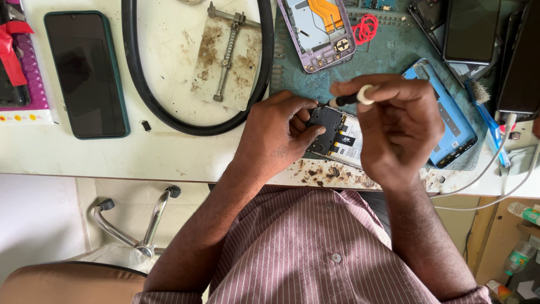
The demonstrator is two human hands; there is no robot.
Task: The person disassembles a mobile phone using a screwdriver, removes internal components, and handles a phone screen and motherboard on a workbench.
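Nearest the camera: a striped maroon button shirt [315,253], both forearms running up from it to the near edge of the white worktable [169,152]. Left hand [275,135] rests knuckles up, fingers curled, thumb and fingertips pinched on the black inner cover of an opened phone with exposed battery [340,141], pinning it down at the table's scorched front edge. Right hand [399,126] sits above and right of the phone, wrist bent, fingers bunched tight round a thin black-shafted screwdriver with white swivel cap [351,99]; the shaft points left toward the left hand's fingers, tip hidden behind them, so contact with the phone can't be confirmed. Hands close together, not touching. Just right of the right hand, a light blue phone back shell [455,126] lies on a worn teal work mat [394,50], with a blue-handled brush [489,115] beside it. Left of the hands, well apart: a dark-screened phone in a green case [87,73] lying flat. Farther back, a thick black rubber loop [135,67] encircles a stained metal board-holder plate [225,59]. Far edge: a lilac phone frame with orange flex cable [320,31] and a red coil of wire [367,28].
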